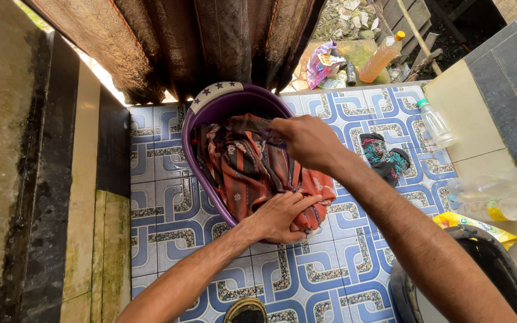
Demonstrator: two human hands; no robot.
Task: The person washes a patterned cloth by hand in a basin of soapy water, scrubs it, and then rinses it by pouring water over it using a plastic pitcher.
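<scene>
A purple plastic basin stands on the patterned blue and white tile floor. It is filled with a wet orange-red and dark patterned cloth. My left hand grips the cloth at the basin's near edge. My right hand is closed on a fold of the same cloth near the basin's far side, lifting it slightly. Both forearms reach in from the bottom of the view.
A dark teal-patterned rag lies on the tiles right of the basin. Clear plastic bottles rest on the right ledge, an orange-liquid bottle further back. A dark bucket sits bottom right, a yellow packet beside it. A curtain hangs behind.
</scene>
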